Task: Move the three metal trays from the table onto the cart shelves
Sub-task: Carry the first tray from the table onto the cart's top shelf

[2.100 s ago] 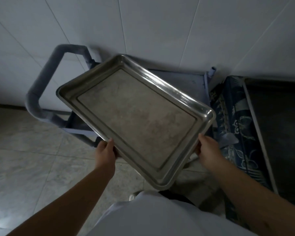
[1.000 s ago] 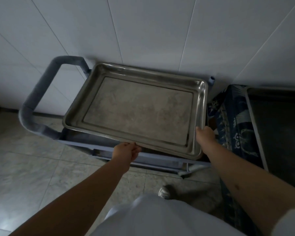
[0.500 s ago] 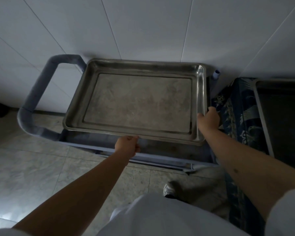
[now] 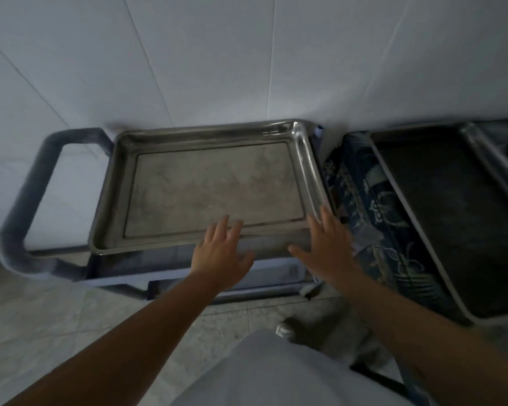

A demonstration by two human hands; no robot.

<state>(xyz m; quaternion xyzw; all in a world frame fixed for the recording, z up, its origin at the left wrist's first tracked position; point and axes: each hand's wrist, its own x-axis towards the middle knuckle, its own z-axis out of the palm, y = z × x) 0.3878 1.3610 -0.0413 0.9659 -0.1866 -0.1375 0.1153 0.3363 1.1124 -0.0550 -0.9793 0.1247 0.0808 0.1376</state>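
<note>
Now tray (image 4: 211, 186) rests on cart (image 4: 21, 200), both hands (image 4: 220, 253) (image 4: 329, 247) spread, releasing it.

The metal tray (image 4: 211, 189), earlier carried tilted in the air above the cart (image 4: 27, 200), came down flat onto the cart's top shelf. The left hand (image 4: 220, 253) and right hand (image 4: 327, 247), which had gripped its near rim and right corner, let go and spread their fingers flat over that edge.
</note>
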